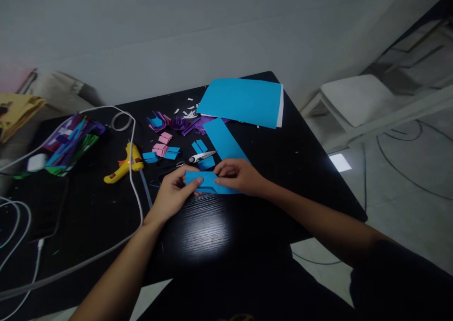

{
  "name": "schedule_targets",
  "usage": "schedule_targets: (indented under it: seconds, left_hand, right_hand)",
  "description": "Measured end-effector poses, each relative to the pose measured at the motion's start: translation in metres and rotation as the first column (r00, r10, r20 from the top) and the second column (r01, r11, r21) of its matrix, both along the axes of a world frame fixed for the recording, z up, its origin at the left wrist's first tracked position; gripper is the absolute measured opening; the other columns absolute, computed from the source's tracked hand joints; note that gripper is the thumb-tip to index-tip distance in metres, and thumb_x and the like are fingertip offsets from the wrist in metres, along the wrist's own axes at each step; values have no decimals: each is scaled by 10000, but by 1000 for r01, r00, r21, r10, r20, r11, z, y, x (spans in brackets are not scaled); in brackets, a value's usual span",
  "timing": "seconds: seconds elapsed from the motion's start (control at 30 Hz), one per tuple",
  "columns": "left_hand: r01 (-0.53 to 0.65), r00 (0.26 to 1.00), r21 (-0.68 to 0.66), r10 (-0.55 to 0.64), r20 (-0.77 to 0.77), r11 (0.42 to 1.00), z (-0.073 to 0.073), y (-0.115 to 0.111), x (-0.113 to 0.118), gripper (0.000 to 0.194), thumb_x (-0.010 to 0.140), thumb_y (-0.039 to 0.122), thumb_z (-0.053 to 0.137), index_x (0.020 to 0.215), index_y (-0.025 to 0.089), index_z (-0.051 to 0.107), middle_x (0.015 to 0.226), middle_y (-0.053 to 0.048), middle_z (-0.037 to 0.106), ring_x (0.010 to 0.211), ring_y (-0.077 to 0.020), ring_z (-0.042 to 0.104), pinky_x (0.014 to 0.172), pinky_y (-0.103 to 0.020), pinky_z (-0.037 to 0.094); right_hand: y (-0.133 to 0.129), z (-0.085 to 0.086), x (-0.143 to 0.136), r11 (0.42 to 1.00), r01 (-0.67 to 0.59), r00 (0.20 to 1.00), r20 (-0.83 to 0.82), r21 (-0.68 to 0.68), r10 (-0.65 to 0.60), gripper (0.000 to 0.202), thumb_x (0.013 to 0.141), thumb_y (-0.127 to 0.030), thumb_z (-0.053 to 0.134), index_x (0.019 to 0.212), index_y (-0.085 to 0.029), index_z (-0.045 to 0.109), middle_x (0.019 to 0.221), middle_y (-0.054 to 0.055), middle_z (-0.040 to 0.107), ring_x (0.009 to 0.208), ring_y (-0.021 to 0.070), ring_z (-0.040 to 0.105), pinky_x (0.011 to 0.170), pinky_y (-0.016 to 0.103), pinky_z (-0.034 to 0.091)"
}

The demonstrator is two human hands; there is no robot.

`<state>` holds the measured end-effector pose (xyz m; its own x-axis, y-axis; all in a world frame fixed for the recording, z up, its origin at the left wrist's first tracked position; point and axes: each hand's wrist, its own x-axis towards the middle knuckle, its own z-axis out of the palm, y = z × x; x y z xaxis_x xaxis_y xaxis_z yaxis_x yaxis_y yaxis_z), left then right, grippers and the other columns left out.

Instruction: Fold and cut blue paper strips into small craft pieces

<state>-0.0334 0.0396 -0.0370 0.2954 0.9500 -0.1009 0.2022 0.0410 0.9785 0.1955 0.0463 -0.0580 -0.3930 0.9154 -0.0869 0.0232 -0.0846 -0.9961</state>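
Observation:
A folded blue paper strip (207, 183) is held between both hands above the front part of the black table. My left hand (176, 189) grips its left end, thumb on top and fingers behind. My right hand (240, 177) pinches it farther right, fingers curled. Just behind the hands lie scissors (203, 156) and a longer flat blue strip (228, 141). Small folded blue pieces (172, 153) and pink pieces (160, 149) rest to the left of the scissors.
Blue sheets (242, 101) lie at the back of the black table (283, 170), near purple folded paper (180, 123) and white scraps. On the left are a yellow glue gun (123, 166), a white cable (136, 189), a phone (49, 210) and a colourful bundle (72, 141). A white stool (356, 97) stands at right.

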Motion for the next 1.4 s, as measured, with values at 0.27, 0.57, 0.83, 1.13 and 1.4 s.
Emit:
schedule_targets:
  seconds: [0.27,0.57,0.83,1.13,1.4]
  left_hand:
    - [29,995,-33,-26,95,999,6,1,-2,152,906,302,707,994,180,687,604,25,693,568,-168,717,625,-272,569]
    - [54,992,-22,-51,117,998,2,3,-7,87,899,270,713,922,186,709,653,30,664,571,-144,681,606,-250,531]
    - [106,990,-14,-104,93,994,2,-2,-1,105,915,282,690,910,181,719,711,4,698,597,-146,681,612,-254,540]
    - [103,986,-71,-92,140,992,-1,-2,-2,310,899,392,694,1120,174,684,807,-15,703,659,-159,671,667,-277,539]
    - [60,998,-141,-63,-13,988,4,1,3,255,837,402,791,790,163,713,595,17,649,564,-116,602,589,-223,481]
  right_hand:
    - [1,8,5,998,-47,994,-98,-45,43,213,784,-292,820,954,-176,762,801,12,744,739,141,694,715,277,538]
    - [6,17,11,673,-570,812,-446,-471,376,578,1007,-600,545,1130,-59,707,1005,192,773,864,224,766,791,337,616]
    - [-3,11,3,590,-643,755,-534,-489,380,470,999,-516,620,1168,-87,708,1016,161,792,849,203,781,802,321,614]
    - [-7,13,-2,792,-417,904,-295,-446,310,321,970,-405,678,980,-89,733,890,106,788,675,149,753,679,268,620]
    - [-13,19,-6,854,-373,928,-131,-362,349,284,982,-335,645,880,-80,719,829,92,767,658,143,744,657,269,617]
